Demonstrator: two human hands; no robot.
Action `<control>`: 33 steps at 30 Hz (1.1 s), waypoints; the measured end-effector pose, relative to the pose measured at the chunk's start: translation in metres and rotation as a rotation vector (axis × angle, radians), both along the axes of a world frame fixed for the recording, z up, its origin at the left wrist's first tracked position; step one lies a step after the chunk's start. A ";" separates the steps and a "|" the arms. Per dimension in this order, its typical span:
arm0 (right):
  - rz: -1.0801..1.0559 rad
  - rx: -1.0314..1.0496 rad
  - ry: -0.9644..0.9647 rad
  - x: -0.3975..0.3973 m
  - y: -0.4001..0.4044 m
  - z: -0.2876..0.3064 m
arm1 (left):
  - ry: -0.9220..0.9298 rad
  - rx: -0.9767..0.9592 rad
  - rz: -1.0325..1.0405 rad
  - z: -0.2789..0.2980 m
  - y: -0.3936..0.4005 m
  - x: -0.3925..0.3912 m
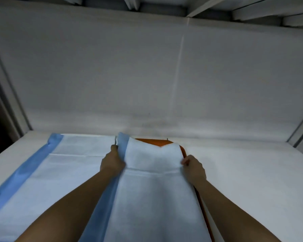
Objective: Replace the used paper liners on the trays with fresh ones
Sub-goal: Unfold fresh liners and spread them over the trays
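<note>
Orange tray (151,142) lies on the white table (243,172), directly in front of the person and close to the back wall (147,67). Only its far edge, its far right corner and a thin strip of its right rim show. A white paper liner (154,189) with a blue left border covers the rest of the tray; its far right corner is folded back, exposing the orange surface there. The left hand (112,161) pinches the liner's blue left edge, fingers curled round the paper. The right hand (193,167) pinches the liner's right edge beside the tray rim, thumb and fingers closed on the paper. Both hands grip at about the same level, near a crease that runs across the liner.

Just left of this liner, a second liner (59,172) lies flat on the table, white with a blue strip along its left side. White beams (252,9) cross above the wall.
</note>
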State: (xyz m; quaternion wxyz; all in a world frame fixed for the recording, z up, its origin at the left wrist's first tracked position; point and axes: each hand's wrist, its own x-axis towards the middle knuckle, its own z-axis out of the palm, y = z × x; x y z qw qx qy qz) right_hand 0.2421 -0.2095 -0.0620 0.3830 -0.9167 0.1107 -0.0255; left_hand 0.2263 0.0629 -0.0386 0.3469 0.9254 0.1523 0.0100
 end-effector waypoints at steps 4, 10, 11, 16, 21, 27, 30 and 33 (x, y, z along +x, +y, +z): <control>-0.070 0.017 -0.150 -0.003 0.004 -0.005 | -0.091 -0.047 0.009 -0.010 -0.004 0.004; -0.029 0.018 -0.388 -0.007 -0.004 -0.018 | -0.280 -0.090 0.041 -0.017 -0.010 -0.001; 0.024 -0.012 -0.347 -0.005 -0.004 -0.020 | -0.264 -0.089 0.044 -0.019 -0.009 0.003; 0.185 -0.528 -0.083 -0.004 -0.006 -0.028 | -0.030 0.302 -0.028 -0.028 -0.017 0.005; 0.170 -0.584 -0.258 -0.012 0.015 -0.033 | -0.227 0.619 -0.462 -0.050 -0.043 -0.011; 0.428 -0.570 0.016 -0.024 0.022 -0.046 | 0.006 0.542 -0.459 -0.076 -0.046 -0.020; 0.363 -0.638 -0.007 -0.031 0.022 -0.049 | 0.016 0.520 -0.425 -0.078 -0.044 -0.025; 0.231 -0.740 -0.167 -0.036 0.019 -0.044 | 0.042 0.524 -0.436 -0.075 -0.045 -0.030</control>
